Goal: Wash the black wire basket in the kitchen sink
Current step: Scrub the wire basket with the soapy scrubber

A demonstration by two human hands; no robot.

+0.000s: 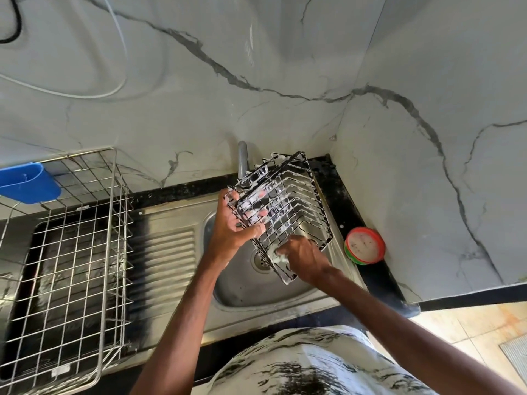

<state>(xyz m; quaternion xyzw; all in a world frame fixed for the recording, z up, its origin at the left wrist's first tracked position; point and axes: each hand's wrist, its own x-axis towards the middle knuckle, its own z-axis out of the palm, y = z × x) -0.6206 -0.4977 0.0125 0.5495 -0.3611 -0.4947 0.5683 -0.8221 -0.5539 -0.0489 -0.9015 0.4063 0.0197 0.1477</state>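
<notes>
Scene: kitchen corner on my head-cam feed. The black wire basket (285, 206) is held tilted over the sink (251, 292), above the drain and just in front of the tap (242, 158), w/ suds all over it.
Left hand (236, 223): fingers and thumb curled round the basket's far-left rim; it carries the weight, I'd say.
Right hand (302, 255): fingers curled on what looks like a foamy scrub pad (281, 256), pressed vs the basket's near-lower corner.
Stage: soaping, by my read. No water seen running; rinse not yet done.
Nearby: soap tub (365, 246) on the dark worktop (340, 195) at right; steel dish rack (94, 178) w/ blue cup (28, 182) at left.
Risk 1: soapy wire plus a one-hand hold means the basket could slip and drop into the sink.
Risk 2: a hard scrub at the low corner could twist it out of the left hand or knock the tap.
Risk 3: fingertips could snag betw. wires.
</notes>
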